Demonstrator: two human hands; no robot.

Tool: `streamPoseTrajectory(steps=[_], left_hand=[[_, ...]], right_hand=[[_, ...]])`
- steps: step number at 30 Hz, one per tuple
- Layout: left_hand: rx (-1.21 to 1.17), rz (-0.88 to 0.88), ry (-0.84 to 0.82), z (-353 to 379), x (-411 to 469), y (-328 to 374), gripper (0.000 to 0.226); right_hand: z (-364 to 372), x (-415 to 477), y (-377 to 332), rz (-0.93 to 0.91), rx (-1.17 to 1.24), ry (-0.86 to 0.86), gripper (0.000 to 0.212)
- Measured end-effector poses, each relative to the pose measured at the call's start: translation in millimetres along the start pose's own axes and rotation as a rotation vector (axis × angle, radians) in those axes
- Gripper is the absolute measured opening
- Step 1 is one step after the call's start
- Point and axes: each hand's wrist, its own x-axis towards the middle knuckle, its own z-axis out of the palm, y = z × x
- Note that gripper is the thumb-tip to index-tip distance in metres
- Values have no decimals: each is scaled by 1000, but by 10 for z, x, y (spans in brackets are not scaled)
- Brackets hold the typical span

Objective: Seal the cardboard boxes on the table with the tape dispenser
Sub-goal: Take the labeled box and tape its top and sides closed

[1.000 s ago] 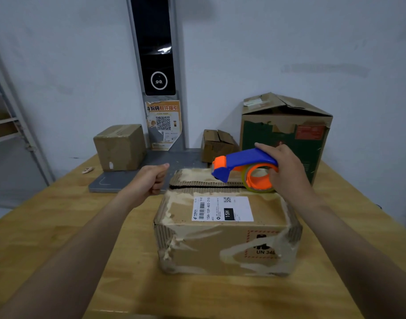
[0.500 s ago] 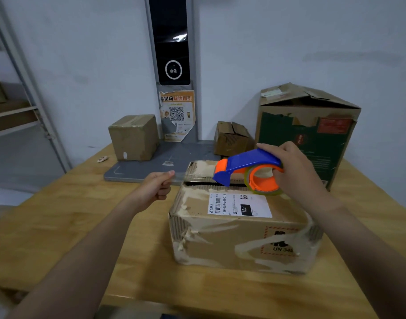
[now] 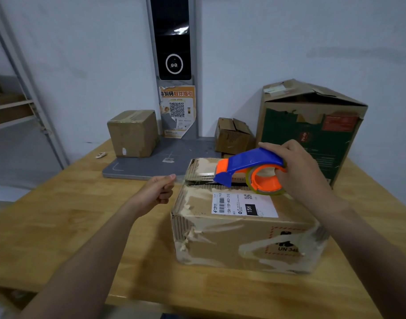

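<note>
A worn cardboard box (image 3: 243,236) with a white shipping label lies in the middle of the wooden table (image 3: 59,226); its far top flap stands slightly raised. My right hand (image 3: 298,171) grips the blue and orange tape dispenser (image 3: 248,168), held just above the box's top seam with its blade end pointing left. My left hand (image 3: 159,188) is at the box's upper left corner, thumb and forefinger pinched on what looks like the clear tape end (image 3: 181,178) stretched from the dispenser.
A small taped box (image 3: 133,133) and a small open box (image 3: 233,137) rest on a grey scale platform (image 3: 151,165) at the back. A tall green box (image 3: 312,134) stands at the back right. A grey shelf frame (image 3: 24,88) is at the left.
The view has shifted so the box sits further right in frame. Both hands keep their grips; the dispenser stays over the seam and the left hand stays pinched by the corner.
</note>
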Motion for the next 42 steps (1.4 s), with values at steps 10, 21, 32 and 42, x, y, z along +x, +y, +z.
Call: streamPoseTrajectory(steps=[10,21,32,42], left_hand=[[-97,38,-20,-56,17,10,43],[4,42,-15,-78,-25,-114,45],[135,19,63,295,-59,-259,71],[731,-250,25,206,-183,-95,53]], right_hand=[[-9,58,-102,-11,-15,12,74],[52,71,-128,-16,-22,8,72],[74,44,-138,15,-21,1,71],[55,13,-106,4,-15,1,69]])
